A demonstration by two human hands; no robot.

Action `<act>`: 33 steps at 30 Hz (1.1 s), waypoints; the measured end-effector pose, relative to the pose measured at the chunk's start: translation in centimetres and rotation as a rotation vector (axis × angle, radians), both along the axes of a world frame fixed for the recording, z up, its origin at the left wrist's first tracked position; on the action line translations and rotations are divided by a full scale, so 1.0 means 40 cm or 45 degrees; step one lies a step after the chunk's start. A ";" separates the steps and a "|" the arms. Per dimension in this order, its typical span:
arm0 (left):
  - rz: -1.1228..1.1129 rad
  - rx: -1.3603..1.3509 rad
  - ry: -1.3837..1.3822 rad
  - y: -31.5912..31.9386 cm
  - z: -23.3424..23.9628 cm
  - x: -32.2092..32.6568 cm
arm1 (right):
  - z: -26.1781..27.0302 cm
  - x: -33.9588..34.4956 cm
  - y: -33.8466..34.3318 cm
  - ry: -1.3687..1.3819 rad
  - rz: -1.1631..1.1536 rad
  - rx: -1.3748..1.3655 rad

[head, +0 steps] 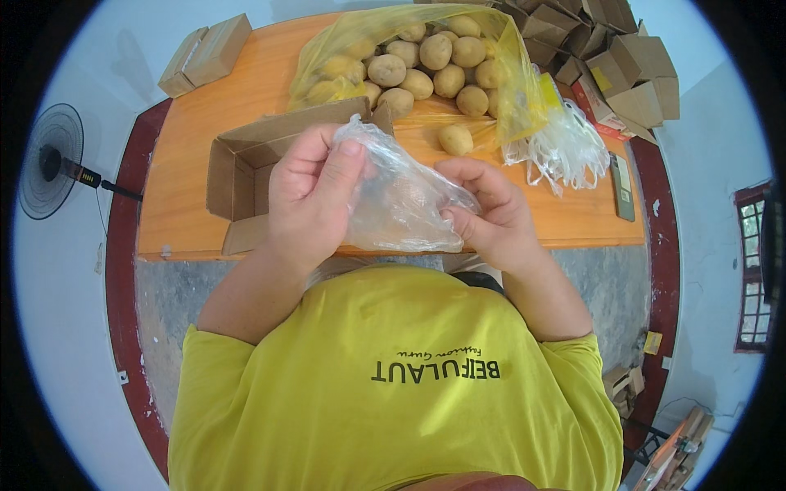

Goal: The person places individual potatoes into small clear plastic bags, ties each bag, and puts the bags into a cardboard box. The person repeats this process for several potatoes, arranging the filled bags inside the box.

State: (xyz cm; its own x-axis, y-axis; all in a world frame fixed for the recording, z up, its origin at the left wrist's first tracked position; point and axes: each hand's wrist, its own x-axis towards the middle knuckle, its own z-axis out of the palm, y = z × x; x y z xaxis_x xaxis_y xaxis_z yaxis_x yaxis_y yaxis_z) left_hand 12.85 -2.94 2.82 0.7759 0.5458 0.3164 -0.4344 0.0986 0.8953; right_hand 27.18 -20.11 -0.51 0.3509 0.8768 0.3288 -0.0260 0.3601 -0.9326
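Observation:
A clear plastic bag point(399, 196) is stretched between my two hands above the table's front edge. My left hand point(316, 190) pinches its bunched upper edge between thumb and fingers. At the bag's other side, my right hand point(491, 208) grips a fold of the film. Behind my left hand an open cardboard box point(230, 178) lies on the orange table point(571, 221), partly hidden by that hand and the bag. Beyond them a large yellow translucent bag point(307, 67) holds several potatoes point(436, 52). One loose potato point(455, 140) rests just in front of its opening.
White plastic bags point(568, 144) lie in a pile right of the potatoes, with a phone point(622, 187) near the right edge. Empty cardboard boxes point(638, 67) are heaped at the back right. Closed cartons point(209, 55) stand back left; a fan point(52, 162) is beyond the left edge.

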 end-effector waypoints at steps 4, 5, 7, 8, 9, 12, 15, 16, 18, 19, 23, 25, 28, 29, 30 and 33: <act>-0.028 0.002 0.000 -0.001 0.003 -0.002 | -0.031 0.038 -0.011 0.075 0.082 0.118; -0.027 -0.004 -0.006 -0.001 0.002 -0.001 | -0.040 0.046 -0.016 0.089 0.056 0.132; -0.017 -0.012 -0.014 -0.002 -0.001 0.001 | -0.045 0.046 -0.017 0.121 -0.093 0.097; 0.006 -0.018 -0.001 -0.002 -0.001 0.000 | -0.042 0.044 -0.015 0.162 -0.132 0.094; 0.027 -0.026 0.012 0.000 -0.002 0.000 | -0.025 0.037 -0.009 0.253 -0.100 0.115; 0.036 -0.043 0.005 0.004 -0.004 0.002 | -0.009 0.035 -0.006 0.312 0.111 0.192; 0.037 -0.060 -0.009 0.000 -0.004 0.005 | 0.019 0.013 -0.013 0.226 0.151 0.124; 0.041 -0.065 -0.011 -0.002 -0.003 0.006 | 0.028 0.002 -0.015 0.193 0.127 0.076; -0.041 -0.108 -0.031 0.014 -0.017 -0.001 | 0.030 -0.009 -0.017 0.188 0.075 0.055; -0.063 -0.111 -0.035 0.015 -0.019 -0.002 | 0.031 -0.011 -0.017 0.186 0.049 0.046; -0.071 -0.029 -0.007 0.005 -0.024 -0.003 | 0.002 0.013 -0.009 0.209 0.102 0.091; -0.044 0.087 0.043 0.001 -0.032 0.001 | -0.019 0.027 0.003 0.169 0.131 0.196; -0.101 0.071 0.078 0.005 -0.035 0.002 | -0.011 -0.002 0.009 -0.489 -0.517 0.113; -0.089 0.092 0.117 0.001 -0.032 0.003 | -0.013 0.001 0.011 -0.710 -0.622 0.245; -0.078 0.109 0.154 -0.005 -0.027 0.003 | -0.012 0.005 0.016 -0.933 -0.725 0.375; -0.031 0.167 0.154 -0.009 -0.040 0.013 | 0.001 0.008 0.003 -1.070 -0.717 0.517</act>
State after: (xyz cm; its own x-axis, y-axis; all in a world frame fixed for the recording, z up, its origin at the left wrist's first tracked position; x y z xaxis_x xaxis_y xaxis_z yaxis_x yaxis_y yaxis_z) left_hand 13.37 -3.31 1.20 0.8252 0.4863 0.2874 -0.3220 -0.0129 0.9466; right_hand 27.50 -19.98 -0.48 0.1961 0.4322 0.8802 0.8293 0.4059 -0.3841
